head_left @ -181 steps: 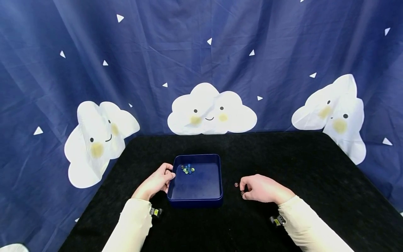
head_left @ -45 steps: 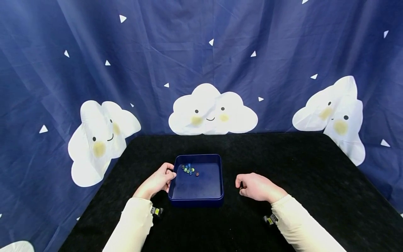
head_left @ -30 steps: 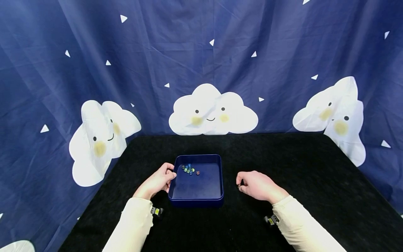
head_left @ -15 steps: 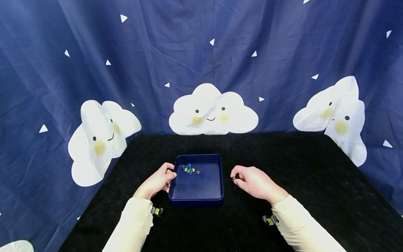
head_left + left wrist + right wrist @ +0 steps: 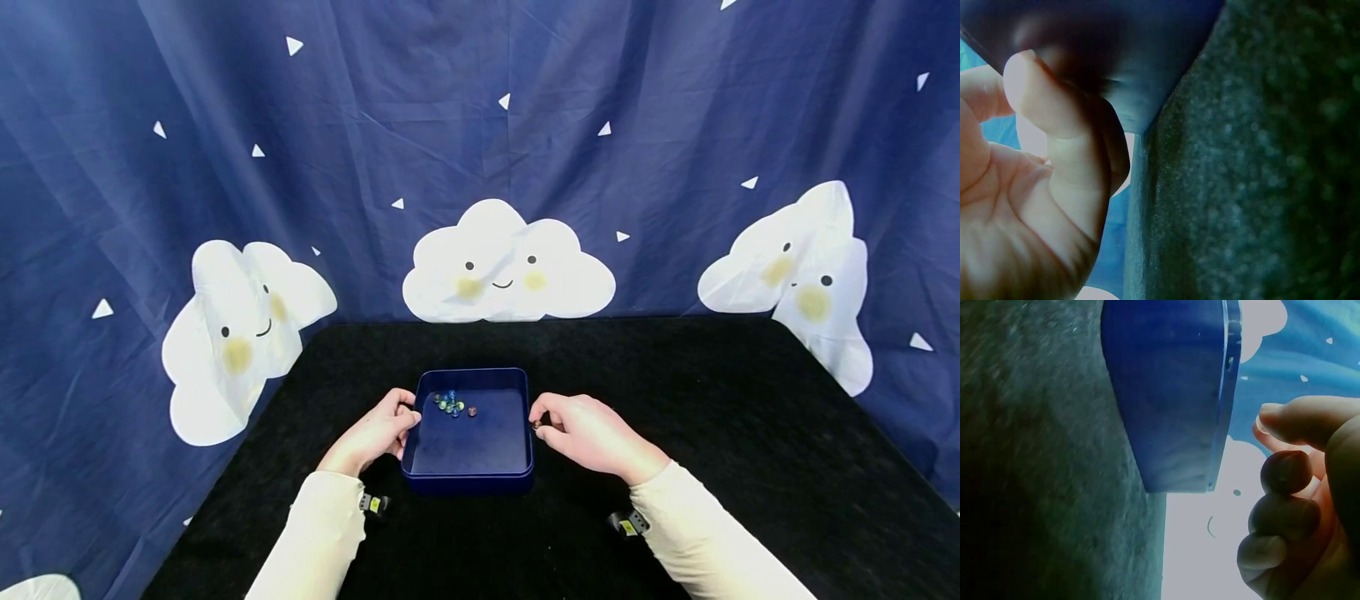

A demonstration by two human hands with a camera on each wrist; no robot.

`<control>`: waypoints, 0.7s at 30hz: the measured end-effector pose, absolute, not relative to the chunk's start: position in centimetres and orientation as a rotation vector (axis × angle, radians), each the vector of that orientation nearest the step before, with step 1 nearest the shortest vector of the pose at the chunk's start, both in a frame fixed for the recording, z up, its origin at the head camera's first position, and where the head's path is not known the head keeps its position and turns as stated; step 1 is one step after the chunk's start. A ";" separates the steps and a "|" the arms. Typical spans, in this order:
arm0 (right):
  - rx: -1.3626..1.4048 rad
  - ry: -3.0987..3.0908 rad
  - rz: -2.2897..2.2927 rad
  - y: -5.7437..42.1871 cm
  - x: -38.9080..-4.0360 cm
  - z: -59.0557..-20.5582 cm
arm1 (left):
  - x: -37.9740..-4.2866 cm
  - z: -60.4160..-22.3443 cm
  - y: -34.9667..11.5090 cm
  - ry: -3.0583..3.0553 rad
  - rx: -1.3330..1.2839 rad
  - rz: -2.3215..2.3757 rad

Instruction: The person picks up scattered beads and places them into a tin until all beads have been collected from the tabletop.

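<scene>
A square dark-blue box [image 5: 470, 454] with low walls stands on the black cloth. My left hand [image 5: 378, 433] holds its left side, thumb at the rim; in the left wrist view that thumb [image 5: 1041, 94] lies against the box's outer wall. My right hand [image 5: 592, 433] pinches a small brownish marble [image 5: 536, 425] between thumb and forefinger, right at the box's right rim. In the right wrist view the fingers [image 5: 1282, 515] are curled and the marble is hidden. Inside the box lie several blue and yellow-green marbles [image 5: 452, 406], with a reddish-brown marble [image 5: 472, 412] beside them.
The black cloth [image 5: 697, 400] spreads around the box. Behind it hangs a blue curtain [image 5: 360, 108] with smiling white clouds and small white triangles.
Two reddish-brown marbles lay on the cloth; one is now in the box, the other is pinched in my right hand, which has come up and left to the box. The left hand stays put.
</scene>
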State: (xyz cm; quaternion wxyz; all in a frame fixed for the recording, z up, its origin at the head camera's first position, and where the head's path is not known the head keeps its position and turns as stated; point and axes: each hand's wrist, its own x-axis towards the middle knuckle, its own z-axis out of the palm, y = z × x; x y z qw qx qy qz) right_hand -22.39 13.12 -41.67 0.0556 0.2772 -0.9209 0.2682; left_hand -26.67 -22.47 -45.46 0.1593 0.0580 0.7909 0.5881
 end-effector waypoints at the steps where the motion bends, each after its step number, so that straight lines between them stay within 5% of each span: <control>1: 0.845 -2.798 0.812 12.9 -22.4 -41.6 | -26.7 -45.5 -22.5 2.260 0.166 1.682; 21: 0.794 -2.835 0.703 11.2 -23.0 -42.5 | -26.5 -45.6 -22.5 2.269 0.135 1.679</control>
